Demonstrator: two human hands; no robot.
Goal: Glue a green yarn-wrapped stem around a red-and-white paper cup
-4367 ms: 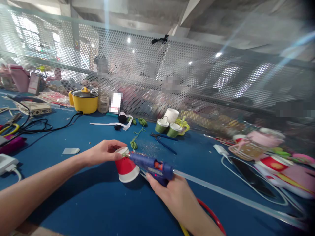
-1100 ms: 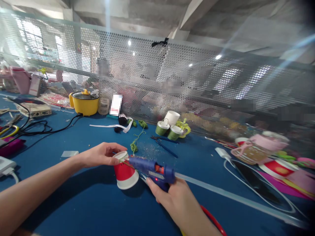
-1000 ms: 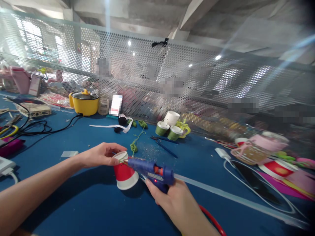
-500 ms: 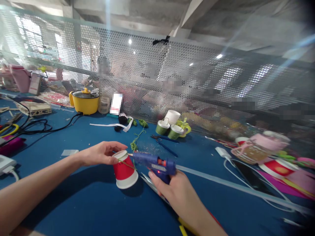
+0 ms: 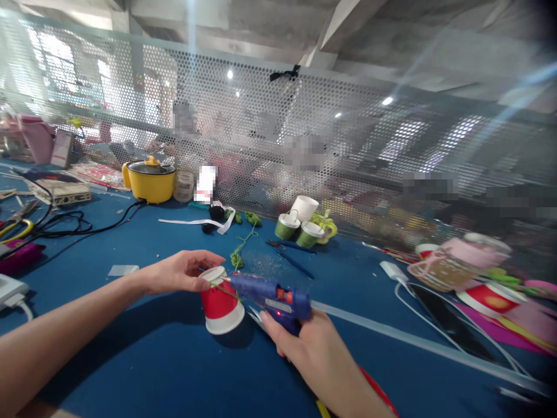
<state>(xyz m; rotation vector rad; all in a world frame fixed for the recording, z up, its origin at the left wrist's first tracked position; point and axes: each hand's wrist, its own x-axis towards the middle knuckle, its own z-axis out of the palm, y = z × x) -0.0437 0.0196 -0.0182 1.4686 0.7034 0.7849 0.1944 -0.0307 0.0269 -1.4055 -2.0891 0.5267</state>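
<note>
The left hand (image 5: 180,271) pinches the upturned red cup (image 5: 221,306) at its top. Just right of the cup, the right hand (image 5: 311,348) grips the blue glue gun (image 5: 272,295), nozzle at the cup's top edge.

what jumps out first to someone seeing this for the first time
A red paper cup stands upside down on the blue table, steadied at its top by the left hand. The right hand aims a blue glue gun at the cup's upper edge. Far left, a yellow pot sits before the perforated screen.
</note>
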